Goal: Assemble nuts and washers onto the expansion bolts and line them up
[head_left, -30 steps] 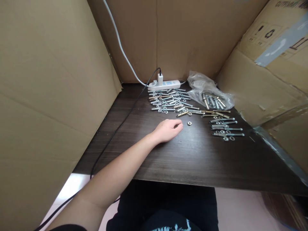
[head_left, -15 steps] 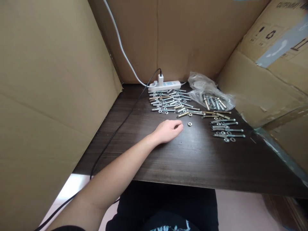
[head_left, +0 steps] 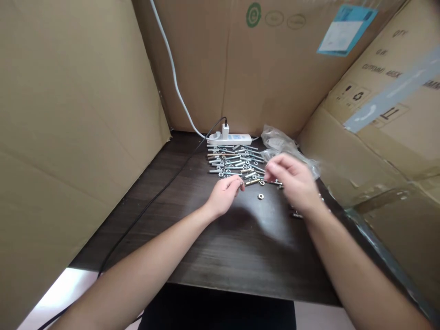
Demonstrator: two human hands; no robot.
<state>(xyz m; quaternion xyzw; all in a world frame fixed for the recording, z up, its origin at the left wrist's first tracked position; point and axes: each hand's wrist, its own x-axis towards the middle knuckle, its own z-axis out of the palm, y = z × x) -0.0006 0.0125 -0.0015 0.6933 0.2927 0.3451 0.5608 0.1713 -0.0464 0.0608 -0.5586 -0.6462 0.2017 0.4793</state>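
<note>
My left hand [head_left: 224, 196] rests on the dark table [head_left: 240, 247] with its fingers curled together at the near edge of a spread of metal bolts and washers [head_left: 233, 161]. What the fingertips pinch is too small to make out. My right hand [head_left: 291, 182] hovers just above the table to the right, slightly smeared by motion. Its fingers are apart and reach left over the bolts, with nothing seen in them. A single loose nut [head_left: 261, 196] lies on the table between the two hands.
A white power strip [head_left: 229, 138] with a plugged-in charger sits at the back, with a white cable [head_left: 172, 68] and a black cable [head_left: 151, 201] leading away. A clear plastic bag [head_left: 278, 141] of bolts lies at the back right. Cardboard walls [head_left: 68, 137] enclose the table on three sides.
My right hand has come into view from the right and now hovers over the bolts. My left hand has shifted slightly toward the pile. The camera has tilted upward.
</note>
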